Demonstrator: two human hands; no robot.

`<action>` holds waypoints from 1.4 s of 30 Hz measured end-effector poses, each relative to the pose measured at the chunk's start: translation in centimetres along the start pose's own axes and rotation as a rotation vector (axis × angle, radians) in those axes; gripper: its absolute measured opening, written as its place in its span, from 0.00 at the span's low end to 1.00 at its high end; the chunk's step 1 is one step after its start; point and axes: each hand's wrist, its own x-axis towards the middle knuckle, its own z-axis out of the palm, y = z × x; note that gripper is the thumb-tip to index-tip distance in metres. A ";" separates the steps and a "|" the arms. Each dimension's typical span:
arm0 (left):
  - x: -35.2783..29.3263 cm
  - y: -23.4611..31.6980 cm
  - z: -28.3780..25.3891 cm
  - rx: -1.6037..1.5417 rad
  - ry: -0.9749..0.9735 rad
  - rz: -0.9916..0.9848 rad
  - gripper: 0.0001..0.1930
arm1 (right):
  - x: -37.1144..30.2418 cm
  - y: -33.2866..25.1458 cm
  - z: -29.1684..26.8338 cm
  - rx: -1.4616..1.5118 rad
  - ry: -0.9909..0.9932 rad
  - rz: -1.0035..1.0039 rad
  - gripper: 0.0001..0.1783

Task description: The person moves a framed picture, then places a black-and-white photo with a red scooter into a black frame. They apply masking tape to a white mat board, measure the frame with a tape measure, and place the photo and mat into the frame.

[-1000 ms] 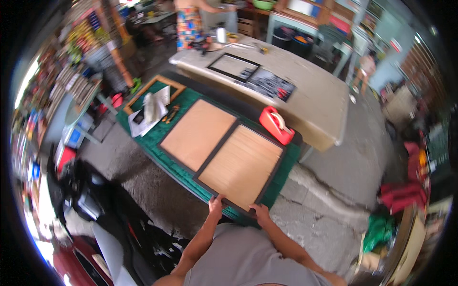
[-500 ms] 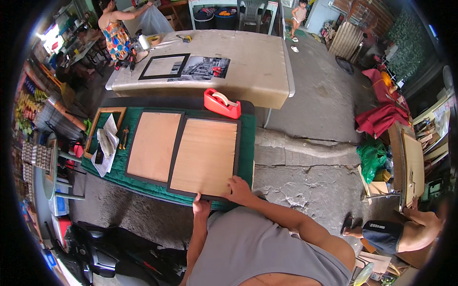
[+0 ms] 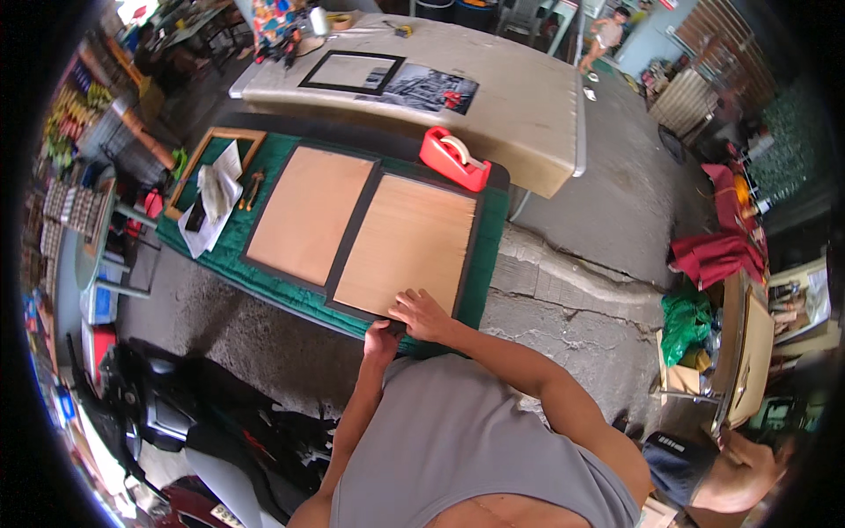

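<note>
Two dark-edged picture frames lie face down side by side on a green quilted cloth (image 3: pixel 495 231), brown backing boards up. The right picture frame (image 3: pixel 409 242) slightly overlaps the left picture frame (image 3: pixel 310 216). At the right frame's near edge, my left hand (image 3: pixel 381 345) is closed, thumb on top and fingers hidden below. My right hand (image 3: pixel 422 315) rests with fingers apart on the near part of that frame's backing board. Beyond the frame's far right corner stands a red tape dispenser (image 3: pixel 453 160) with a roll in it.
Left of the frames are pliers (image 3: pixel 251 190), crumpled paper (image 3: pixel 211 207) and a wooden frame (image 3: pixel 238 135). A beige table (image 3: pixel 519 97) ahead bears a black frame (image 3: pixel 352 72) and a photo print (image 3: pixel 431 91). A motorcycle (image 3: pixel 176 414) stands at lower left; another person (image 3: pixel 731 471) is at lower right.
My right hand has moved from the right frame's near right corner inward onto its backing board. My left hand stays at the near edge. The view has shifted and tilted.
</note>
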 end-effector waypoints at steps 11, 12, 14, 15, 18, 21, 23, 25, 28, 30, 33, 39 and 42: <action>-1.4 1.2 1.7 0.384 0.511 -0.031 0.16 | 3.0 -1.5 -7.3 -0.061 0.032 -0.177 0.07; -1.5 1.3 2.5 0.436 0.567 -0.036 0.17 | 3.2 -1.4 -8.3 -0.087 0.001 -0.176 0.06; -1.5 1.5 2.3 0.503 0.628 -0.061 0.18 | 4.0 -1.1 -9.8 -0.141 0.056 -0.211 0.06; -1.3 1.5 2.0 0.522 0.630 -0.083 0.18 | 4.2 -0.7 -10.6 -0.147 0.054 -0.221 0.06; -1.2 1.3 2.3 0.534 0.648 -0.086 0.20 | 5.0 0.9 -12.9 -0.094 0.075 -0.283 0.07; -1.0 1.1 2.2 0.534 0.624 -0.085 0.23 | 5.8 1.4 -15.5 -0.077 0.113 -0.274 0.09; -1.0 1.0 1.9 0.548 0.604 -0.078 0.25 | 6.4 1.6 -17.2 -0.030 0.107 -0.235 0.11; -1.3 1.4 2.3 0.577 0.616 -0.093 0.23 | 7.0 2.2 -17.9 -0.007 0.112 -0.226 0.10; -1.1 1.8 2.1 0.698 0.606 -0.131 0.23 | 7.6 3.4 -19.3 0.060 0.137 -0.198 0.14; -1.1 2.1 2.2 0.814 0.595 -0.142 0.24 | 8.0 4.1 -20.4 0.065 0.140 -0.166 0.15; -1.7 3.2 3.3 1.046 0.600 -0.244 0.25 | 8.6 4.9 -21.7 0.106 0.168 -0.107 0.17; -2.7 6.7 4.3 1.296 0.658 -0.203 0.27 | 9.1 6.0 -23.0 0.070 0.215 -0.055 0.24; -0.8 9.9 0.8 1.337 0.933 0.355 0.25 | 9.2 5.7 -23.3 0.054 0.210 -0.026 0.25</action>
